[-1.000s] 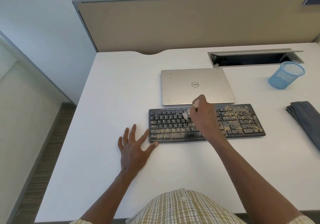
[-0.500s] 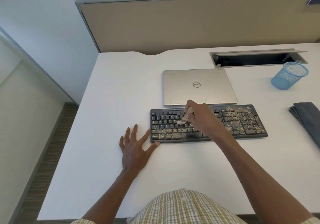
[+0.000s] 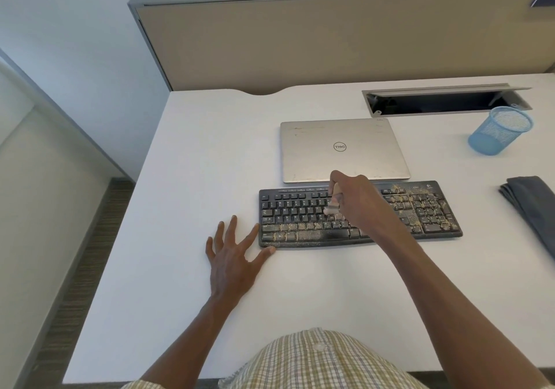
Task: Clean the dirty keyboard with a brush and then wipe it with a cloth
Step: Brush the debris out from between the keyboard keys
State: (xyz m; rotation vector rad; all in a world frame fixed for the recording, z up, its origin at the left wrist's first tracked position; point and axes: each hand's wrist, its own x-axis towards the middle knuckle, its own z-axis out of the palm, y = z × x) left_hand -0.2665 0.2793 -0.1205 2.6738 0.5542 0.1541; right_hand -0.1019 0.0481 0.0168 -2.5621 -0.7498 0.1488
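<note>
A black keyboard [image 3: 300,220] lies on the white desk [image 3: 192,154], speckled with yellowish dust on its lower rows and number pad. My right hand [image 3: 357,199] grips a small brush [image 3: 334,201] with a pale wooden handle, its bristles down on the middle letter keys. My left hand [image 3: 232,256] lies flat on the desk with fingers spread, its thumb tip touching the keyboard's front left corner. A folded dark grey cloth [image 3: 531,205] lies at the right edge of the desk.
A closed silver laptop [image 3: 342,148] sits just behind the keyboard. A blue mesh pen cup [image 3: 498,130] stands at the back right, in front of an open cable tray [image 3: 444,100]. A beige partition [image 3: 330,40] backs the desk.
My right hand has swept the brush across the middle keys, first leftward and down, then back up toward the top rows. My left hand has stayed put.
</note>
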